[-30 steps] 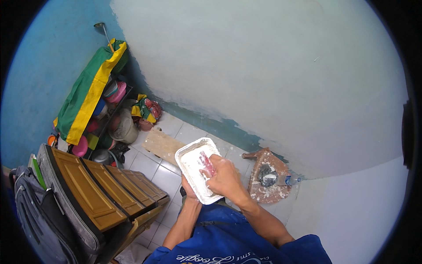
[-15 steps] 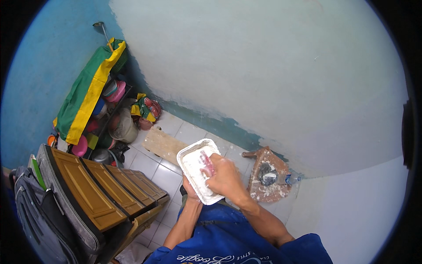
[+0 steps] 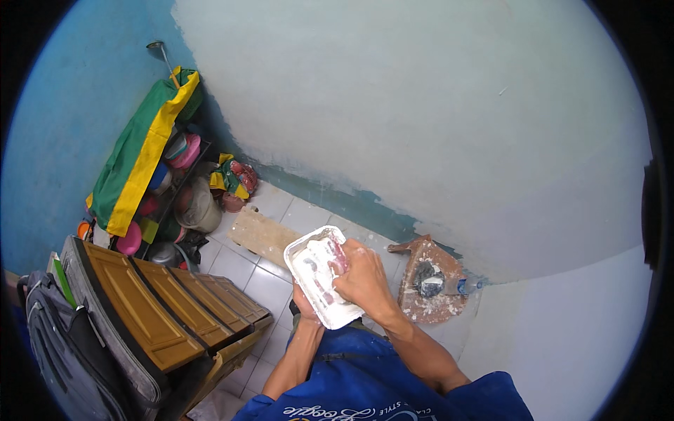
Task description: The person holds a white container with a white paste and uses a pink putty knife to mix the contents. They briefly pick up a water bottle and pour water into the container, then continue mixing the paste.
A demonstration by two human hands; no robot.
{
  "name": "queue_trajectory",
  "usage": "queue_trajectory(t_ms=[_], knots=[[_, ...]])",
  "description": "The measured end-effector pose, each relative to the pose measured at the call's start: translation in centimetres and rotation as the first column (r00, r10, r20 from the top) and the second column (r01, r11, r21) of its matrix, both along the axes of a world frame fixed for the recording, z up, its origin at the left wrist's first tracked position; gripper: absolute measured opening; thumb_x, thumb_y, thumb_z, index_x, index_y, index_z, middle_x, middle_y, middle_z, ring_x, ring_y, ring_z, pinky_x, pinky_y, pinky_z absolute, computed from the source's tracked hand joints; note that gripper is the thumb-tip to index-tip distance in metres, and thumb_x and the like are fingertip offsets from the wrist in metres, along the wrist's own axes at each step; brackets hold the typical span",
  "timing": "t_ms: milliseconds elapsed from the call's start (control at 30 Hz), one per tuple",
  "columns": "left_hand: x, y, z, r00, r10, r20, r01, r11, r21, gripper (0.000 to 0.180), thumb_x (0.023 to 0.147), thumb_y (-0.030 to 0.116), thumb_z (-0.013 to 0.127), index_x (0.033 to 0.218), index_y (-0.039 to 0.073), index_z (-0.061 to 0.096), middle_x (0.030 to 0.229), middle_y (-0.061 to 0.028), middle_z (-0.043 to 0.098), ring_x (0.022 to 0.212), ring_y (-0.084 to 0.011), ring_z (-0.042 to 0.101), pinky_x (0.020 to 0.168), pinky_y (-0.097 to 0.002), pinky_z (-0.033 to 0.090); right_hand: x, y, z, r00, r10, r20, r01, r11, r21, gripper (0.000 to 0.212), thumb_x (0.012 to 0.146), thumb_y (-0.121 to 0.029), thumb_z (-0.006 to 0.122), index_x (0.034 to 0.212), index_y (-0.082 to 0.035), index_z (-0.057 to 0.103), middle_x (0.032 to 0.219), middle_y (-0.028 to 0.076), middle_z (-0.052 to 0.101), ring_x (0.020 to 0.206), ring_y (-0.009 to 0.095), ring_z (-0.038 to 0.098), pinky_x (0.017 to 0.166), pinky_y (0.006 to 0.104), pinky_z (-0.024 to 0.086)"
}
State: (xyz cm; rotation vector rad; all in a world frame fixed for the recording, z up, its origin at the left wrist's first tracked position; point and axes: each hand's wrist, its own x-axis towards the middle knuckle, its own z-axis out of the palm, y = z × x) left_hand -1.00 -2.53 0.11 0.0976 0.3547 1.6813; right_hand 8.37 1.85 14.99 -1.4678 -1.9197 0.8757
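A white rectangular tub (image 3: pixel 291 251) of thick white paste (image 3: pixel 314 261) is held in front of my body. My left hand (image 3: pixel 303 303) is closed round its lower left side, with most of the fingers hidden beneath it. Over the tub's right side, my right hand (image 3: pixel 359 274) is closed on a small pinkish-red tool (image 3: pixel 340 262) smeared with white. Its working end is down in the paste, and its exact kind does not show.
A wooden drawer cabinet (image 3: pixel 144 305) and grey backpack (image 3: pixel 60 351) stand at left, beyond them a rack under a green-yellow cover (image 3: pixel 137 151). A wooden plank (image 3: pixel 261 234) lies on the tiles. At right, a paste-spattered brown board (image 3: pixel 428 305) bears a plastic bottle (image 3: pixel 463 286).
The pinkish-red tool has shifted slightly right with my right hand. The paste surface looks more disturbed, with a darker streak across it. My left hand keeps its hold on the tub.
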Motion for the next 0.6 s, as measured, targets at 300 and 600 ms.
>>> queue_trajectory(t_ms=[300, 600], knots=[[0.3, 0.2, 1.2, 0.998, -0.034, 0.054, 0.033, 0.999, 0.016, 0.061, 0.104, 0.047, 0.034, 0.145, 0.004, 0.045, 0.139, -0.0152, 0.057, 0.124, -0.0296, 0.058, 0.107, -0.0437, 0.046, 0.2, 0.2, 0.3, 1.000, -0.003, 0.027, 0.003, 1.000, -0.020, 0.023, 0.073, -0.009, 0.068, 0.089, 0.006, 0.065, 0.090, 0.026, 0.064, 0.085, 0.049, 0.062, 0.075, 0.0503, 0.049], [0.5, 0.5, 1.1, 0.999, -0.040, 0.011, 0.040, 0.999, -0.001, 0.059, 0.104, 0.046, 0.033, 0.143, 0.004, 0.046, 0.135, -0.0144, 0.059, 0.121, -0.0288, 0.059, 0.105, -0.0425, 0.047, 0.0, 0.0, 0.3, 1.000, 0.007, 0.017, -0.006, 0.998, -0.067, 0.023, 0.071, -0.008, 0.067, 0.089, 0.006, 0.066, 0.093, 0.027, 0.065, 0.088, 0.047, 0.064, 0.078, 0.0509, 0.050]])
